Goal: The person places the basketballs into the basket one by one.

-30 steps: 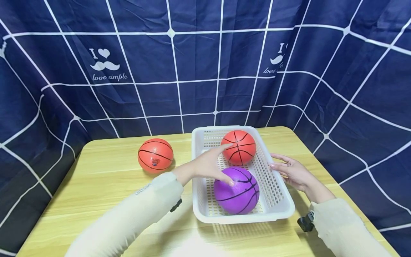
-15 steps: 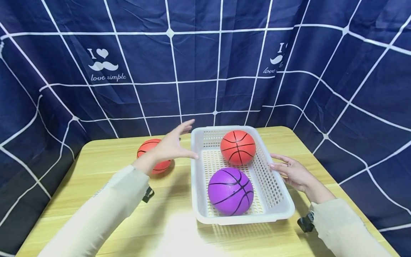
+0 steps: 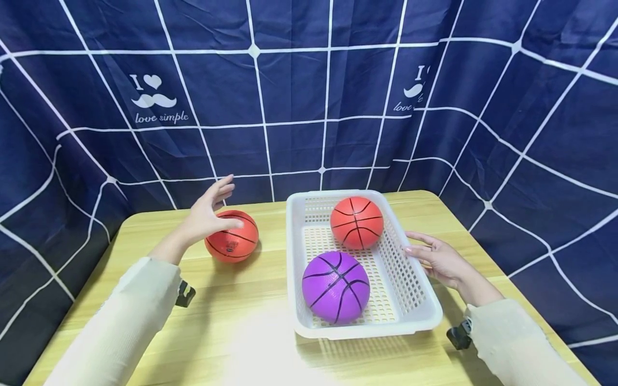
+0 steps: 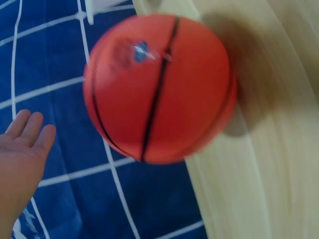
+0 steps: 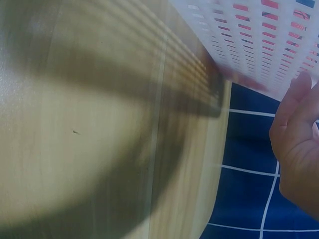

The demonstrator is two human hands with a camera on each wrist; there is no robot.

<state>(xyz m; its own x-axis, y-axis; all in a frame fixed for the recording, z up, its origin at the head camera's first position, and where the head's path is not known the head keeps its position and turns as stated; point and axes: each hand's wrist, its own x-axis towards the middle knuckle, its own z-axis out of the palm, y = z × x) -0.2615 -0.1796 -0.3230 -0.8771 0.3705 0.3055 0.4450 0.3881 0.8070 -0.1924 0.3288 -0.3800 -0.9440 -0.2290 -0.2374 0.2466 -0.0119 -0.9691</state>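
Observation:
A reddish-orange toy basketball [image 3: 232,244] with black lines and a small sticker rests on the left part of the table. My left hand [image 3: 208,213], fingers spread, hovers at it, with the thumb overlapping the ball in the head view. The same orange basketball [image 4: 159,89] fills the middle of the left wrist view, with the left hand [image 4: 22,159] at the edge. My right hand [image 3: 441,264] touches the outer right side of a white plastic basket [image 3: 300,321] with extended fingers. Inside lie a purple basketball [image 3: 336,288] at the front and another orange basketball [image 3: 357,222] behind it.
The wooden table [image 3: 256,332] has rounded back corners. A dark blue curtain [image 3: 299,91] with a white grid hangs behind it and at both sides. The basket stands right of the middle.
My left hand has moved left from over the purple basketball to the orange one outside the basket. The purple basketball has rolled left within the basket. My right hand has stayed put.

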